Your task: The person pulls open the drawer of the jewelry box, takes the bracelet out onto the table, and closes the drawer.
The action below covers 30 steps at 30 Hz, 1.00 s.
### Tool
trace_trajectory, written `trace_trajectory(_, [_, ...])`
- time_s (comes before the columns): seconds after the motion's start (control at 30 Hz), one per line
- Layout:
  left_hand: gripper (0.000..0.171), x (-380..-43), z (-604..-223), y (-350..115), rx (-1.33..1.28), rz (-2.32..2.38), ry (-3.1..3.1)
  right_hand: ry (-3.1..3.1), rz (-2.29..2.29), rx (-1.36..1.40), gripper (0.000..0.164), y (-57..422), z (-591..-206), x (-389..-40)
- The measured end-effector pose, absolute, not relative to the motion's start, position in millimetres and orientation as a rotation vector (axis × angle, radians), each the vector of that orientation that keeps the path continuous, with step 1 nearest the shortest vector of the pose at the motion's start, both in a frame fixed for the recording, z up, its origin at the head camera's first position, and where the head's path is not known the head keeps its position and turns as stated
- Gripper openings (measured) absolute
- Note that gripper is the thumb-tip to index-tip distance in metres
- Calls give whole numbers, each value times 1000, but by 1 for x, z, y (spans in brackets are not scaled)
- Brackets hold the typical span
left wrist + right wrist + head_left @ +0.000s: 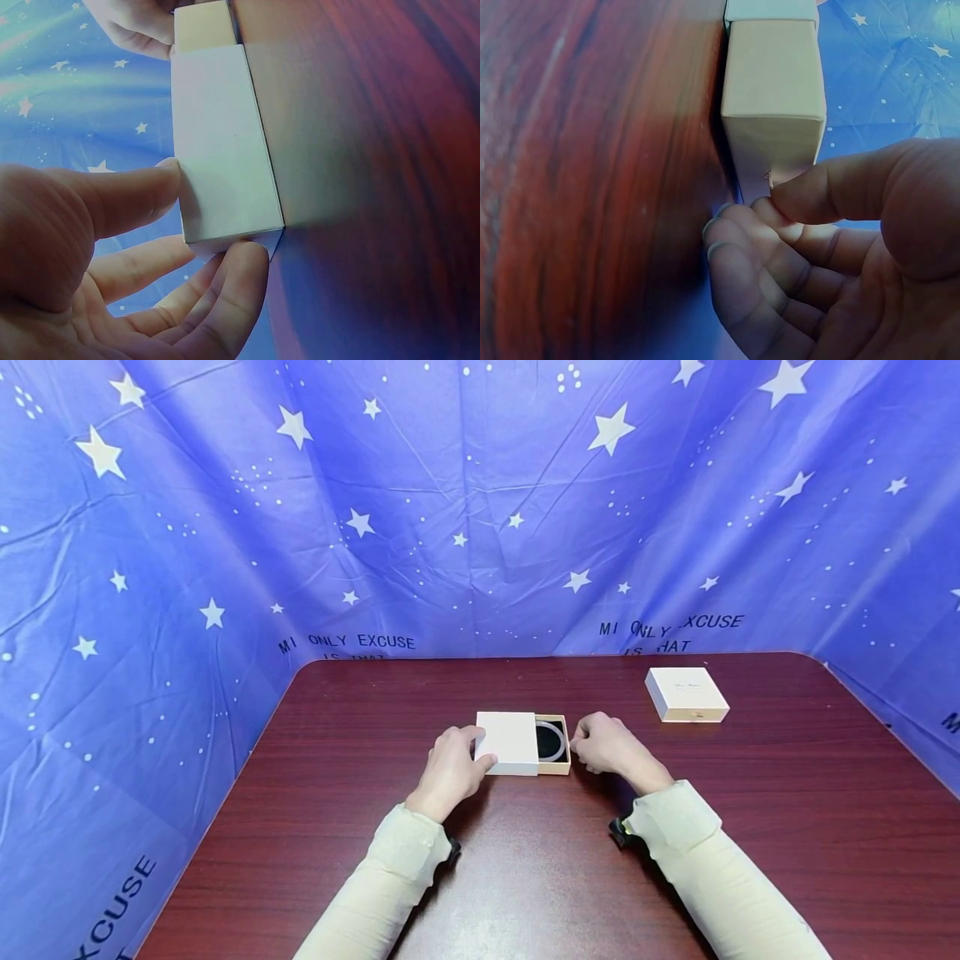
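Observation:
A white sleeve box [507, 743] lies on the table with its cream drawer [553, 768] slid partly out to the right. Inside the drawer, a pale bangle [563, 742] rests on black lining. My left hand [452, 766] grips the closed left end of the box, thumb on its near edge and fingers round the end, as the left wrist view shows. At the drawer's front, my right hand [609, 744] pinches a small pull tab [770, 178] between thumb and forefinger. The other right fingers curl beneath, near the tabletop.
A second white box [687, 693], closed, with a small tab on its front, stands at the back right of the dark red wooden table [337, 710]. A blue star-patterned curtain [465, 510] hangs behind the table and along its sides.

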State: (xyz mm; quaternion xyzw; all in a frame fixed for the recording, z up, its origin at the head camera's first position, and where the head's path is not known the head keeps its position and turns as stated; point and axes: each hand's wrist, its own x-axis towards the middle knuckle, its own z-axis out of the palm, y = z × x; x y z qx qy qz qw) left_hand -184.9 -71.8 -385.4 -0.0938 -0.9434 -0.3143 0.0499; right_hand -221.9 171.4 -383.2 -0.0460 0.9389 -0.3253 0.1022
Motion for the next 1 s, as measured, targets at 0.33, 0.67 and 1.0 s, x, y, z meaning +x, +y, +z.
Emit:
trace_trajectory(0.33, [41,-185,-386,-72,-290,-949,-2868,2765,-962,-141,19,173,-383,-223])
trace_trajectory(0.67, [40,-185,-387,-72,-300,-939,-2866,2754,-965,-126,19,175,-382,-223])
trace_trajectory(1.0, [41,-185,-386,-72,-290,-934,-2874,2759,-946,-130,17,177,-382,-224])
